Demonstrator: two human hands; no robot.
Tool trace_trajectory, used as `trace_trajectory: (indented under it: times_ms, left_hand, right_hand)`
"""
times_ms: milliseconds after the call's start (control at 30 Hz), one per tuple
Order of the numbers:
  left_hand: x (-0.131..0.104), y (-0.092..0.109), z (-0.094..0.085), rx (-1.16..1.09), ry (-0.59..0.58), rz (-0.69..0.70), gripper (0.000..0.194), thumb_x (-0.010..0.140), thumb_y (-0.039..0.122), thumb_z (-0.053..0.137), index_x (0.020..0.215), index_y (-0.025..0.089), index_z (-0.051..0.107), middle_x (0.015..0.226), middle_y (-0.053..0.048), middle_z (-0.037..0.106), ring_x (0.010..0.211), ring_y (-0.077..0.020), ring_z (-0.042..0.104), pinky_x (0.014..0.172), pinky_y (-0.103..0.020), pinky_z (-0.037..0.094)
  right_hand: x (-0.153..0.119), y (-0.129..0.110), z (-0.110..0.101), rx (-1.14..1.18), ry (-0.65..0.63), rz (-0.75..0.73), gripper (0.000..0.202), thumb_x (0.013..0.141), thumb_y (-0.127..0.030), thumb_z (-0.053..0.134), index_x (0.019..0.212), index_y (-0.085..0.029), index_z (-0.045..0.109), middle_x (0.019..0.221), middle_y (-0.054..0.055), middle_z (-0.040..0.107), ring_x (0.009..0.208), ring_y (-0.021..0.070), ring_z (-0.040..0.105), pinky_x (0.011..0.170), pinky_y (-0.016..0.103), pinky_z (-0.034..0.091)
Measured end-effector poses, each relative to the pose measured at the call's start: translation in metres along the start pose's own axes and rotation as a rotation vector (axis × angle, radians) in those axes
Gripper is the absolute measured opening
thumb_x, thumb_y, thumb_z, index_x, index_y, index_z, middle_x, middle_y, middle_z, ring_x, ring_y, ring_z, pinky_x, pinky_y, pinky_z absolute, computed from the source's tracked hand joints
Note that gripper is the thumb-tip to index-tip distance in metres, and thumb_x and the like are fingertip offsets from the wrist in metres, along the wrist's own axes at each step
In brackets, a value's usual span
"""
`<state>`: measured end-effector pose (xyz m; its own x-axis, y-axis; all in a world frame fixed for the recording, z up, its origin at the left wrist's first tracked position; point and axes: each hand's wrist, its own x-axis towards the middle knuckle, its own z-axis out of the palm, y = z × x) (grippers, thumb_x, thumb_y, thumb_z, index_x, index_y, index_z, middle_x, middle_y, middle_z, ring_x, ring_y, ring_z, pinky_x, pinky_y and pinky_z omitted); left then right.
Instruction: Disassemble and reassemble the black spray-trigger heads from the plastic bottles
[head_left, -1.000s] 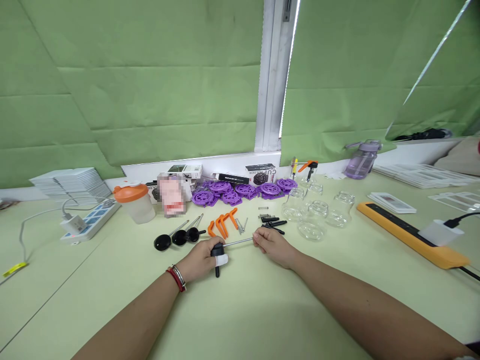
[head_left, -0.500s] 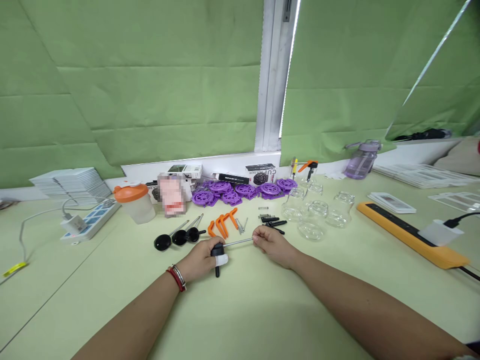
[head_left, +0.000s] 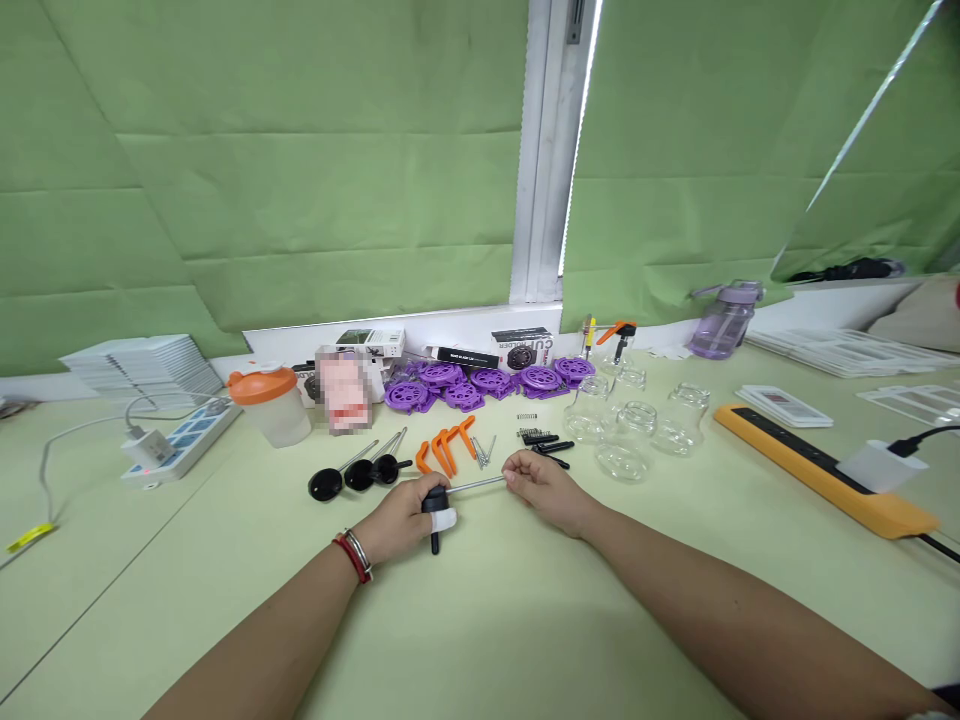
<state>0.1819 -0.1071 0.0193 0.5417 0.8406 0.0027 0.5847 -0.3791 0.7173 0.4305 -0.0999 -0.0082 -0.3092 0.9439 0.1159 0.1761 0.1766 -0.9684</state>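
Several purple plastic wheel-shaped pieces point(head_left: 491, 381) lie in a cluster at the back of the pale green tabletop point(head_left: 495, 620), against a white printed cardboard box point(head_left: 521, 348). To their left stands a frosted clear cup with an orange lid point(head_left: 262, 388). In front of the cluster lie bent orange plastic levers point(head_left: 444, 450), with thin silver metal pins point(head_left: 484, 452) just beside them. Three black round caps with metal rods point(head_left: 360, 475) rest near the left hand point(head_left: 397, 522). Small coiled metal springs point(head_left: 527, 416) and slim black rods point(head_left: 551, 448) lie just beyond the right hand point(head_left: 546, 492), and clear glass bulb-shaped vessels point(head_left: 622, 455) stand farther right, near a yellow-orange power strip point(head_left: 817, 470).

Between the two hands, low over the near part of the tabletop, is a black round cap with a short black handle point(head_left: 434, 500), its slender silver metal rod point(head_left: 477, 485) pointing right. The left hand is closed around the cap, its white-wrapped thumb point(head_left: 443, 520) pressed along the near side, the handle sticking out below. Thumb and fingertips of the right hand are pressed together, pinching the rod's far end; they cover the tip, so whether anything else is held there cannot be told.
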Motion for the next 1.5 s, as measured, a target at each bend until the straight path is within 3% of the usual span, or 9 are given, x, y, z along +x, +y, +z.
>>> trace_trajectory:
  times_ms: [200, 433, 667, 900, 1167, 1500]
  left_hand:
    - [0.0005, 0.0002, 0.0001, 0.008, 0.001, -0.012, 0.027, 0.078, 0.040, 0.055, 0.096, 0.019, 0.054, 0.081, 0.001, 0.053, 0.072, -0.0146, 0.048, 0.066, -0.025, 0.040]
    - [0.0002, 0.0008, 0.0002, 0.012, 0.006, -0.005, 0.028, 0.078, 0.040, 0.055, 0.096, 0.019, 0.054, 0.085, 0.000, 0.055, 0.075, -0.0156, 0.049, 0.067, -0.026, 0.040]
    - [-0.0003, 0.0005, 0.0006, 0.007, 0.005, -0.013, 0.027, 0.078, 0.038, 0.055, 0.097, 0.019, 0.054, 0.084, 0.001, 0.054, 0.075, -0.0152, 0.049, 0.068, -0.026, 0.040]
    - [-0.0002, 0.0004, 0.0002, 0.012, 0.006, -0.010, 0.028, 0.078, 0.039, 0.055, 0.098, 0.019, 0.054, 0.085, 0.000, 0.055, 0.076, -0.0157, 0.049, 0.068, -0.026, 0.040]
    - [0.0001, 0.0009, 0.0000, 0.007, -0.004, -0.015, 0.028, 0.078, 0.040, 0.055, 0.097, 0.020, 0.053, 0.083, 0.001, 0.054, 0.075, -0.0153, 0.049, 0.068, -0.026, 0.039]
    - [0.0001, 0.0002, 0.0006, -0.009, -0.003, -0.013, 0.027, 0.078, 0.039, 0.055, 0.097, 0.020, 0.053, 0.080, 0.001, 0.052, 0.071, -0.0143, 0.047, 0.065, -0.025, 0.039]
  right_hand:
    - [0.0004, -0.0003, -0.0004, -0.013, -0.023, -0.018, 0.014, 0.077, -0.030, 0.055, 0.081, -0.018, 0.050, 0.070, -0.002, 0.046, 0.063, 0.0102, 0.041, 0.057, 0.023, 0.034]
    - [-0.0001, -0.0009, -0.0023, -0.110, -0.043, 0.015, 0.022, 0.083, -0.037, 0.048, 0.073, -0.018, 0.047, 0.063, -0.004, 0.041, 0.054, 0.0090, 0.035, 0.052, 0.023, 0.030]
    - [-0.0009, -0.0062, -0.0015, -0.126, -0.049, 0.055, 0.030, 0.086, -0.042, 0.044, 0.070, -0.016, 0.049, 0.064, -0.002, 0.045, 0.052, 0.0087, 0.036, 0.052, 0.024, 0.031]
    - [-0.0006, -0.0029, 0.0003, 0.061, -0.043, 0.004, 0.021, 0.080, -0.035, 0.054, 0.091, -0.018, 0.048, 0.073, -0.002, 0.045, 0.064, 0.0106, 0.042, 0.056, 0.023, 0.034]
    - [0.0011, 0.0021, -0.0020, -0.050, -0.063, -0.010, 0.014, 0.082, -0.033, 0.050, 0.082, -0.019, 0.049, 0.068, -0.004, 0.043, 0.057, 0.0090, 0.036, 0.053, 0.022, 0.031]
    - [-0.0011, -0.0070, -0.0024, -0.139, -0.057, 0.043, 0.029, 0.086, -0.042, 0.044, 0.072, -0.017, 0.049, 0.060, -0.003, 0.043, 0.052, 0.0090, 0.036, 0.052, 0.023, 0.031]
